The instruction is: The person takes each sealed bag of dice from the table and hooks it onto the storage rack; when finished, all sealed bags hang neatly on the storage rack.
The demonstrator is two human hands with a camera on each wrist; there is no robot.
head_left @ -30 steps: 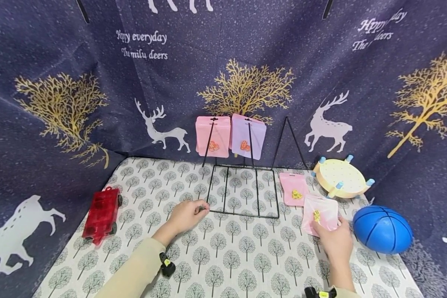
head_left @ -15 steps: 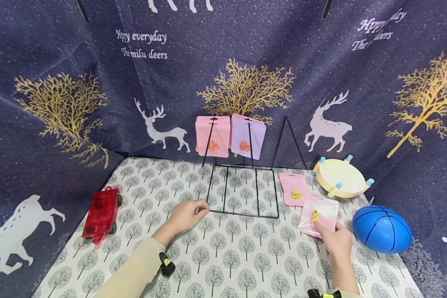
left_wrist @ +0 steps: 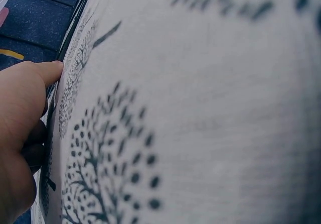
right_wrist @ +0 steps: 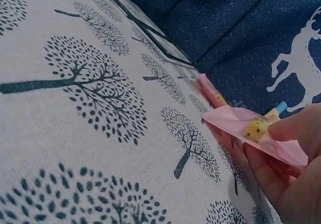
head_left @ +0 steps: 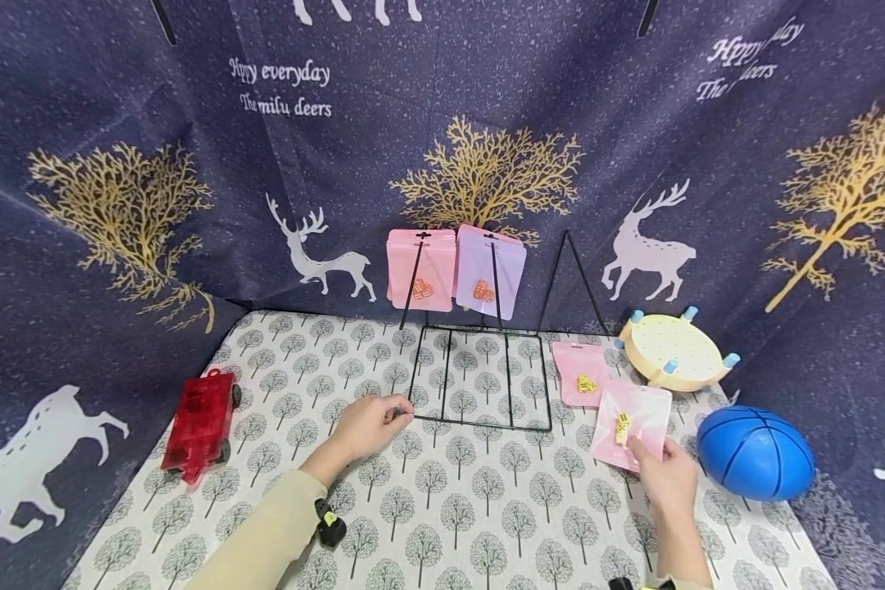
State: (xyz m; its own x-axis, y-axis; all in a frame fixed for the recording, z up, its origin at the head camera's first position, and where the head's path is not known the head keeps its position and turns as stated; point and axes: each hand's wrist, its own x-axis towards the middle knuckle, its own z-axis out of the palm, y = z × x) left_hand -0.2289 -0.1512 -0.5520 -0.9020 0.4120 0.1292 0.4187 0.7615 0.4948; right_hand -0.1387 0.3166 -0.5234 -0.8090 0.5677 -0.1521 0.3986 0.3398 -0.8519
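My right hand (head_left: 667, 482) pinches a pink zip bag (head_left: 645, 407) by its near right edge, thumb on top. Yellow dice (right_wrist: 257, 128) show through the bag's clear front, and in the right wrist view it is raised from the cloth. A second pink bag (head_left: 571, 365) with yellow dice lies flat just behind it. At the front left corner of a black wire display rack (head_left: 479, 424), my left hand (head_left: 369, 424) holds the wire between thumb and fingers. Hanging on the rack's prongs are pink bags (head_left: 406, 258) and a purple bag (head_left: 512, 274), with orange dice showing.
A bare prong (head_left: 577, 266) stands at the rack's right. Further right are a yellow round stool-like toy (head_left: 674, 352) with blue feet and a blue ball (head_left: 755, 453). A red toy car (head_left: 201, 422) sits far left. Dark fabric hangs behind.
The pink bag in my right hand has shifted slightly left and turned a little, its dice showing more clear of the thumb. The left hand and the rack stay in place.
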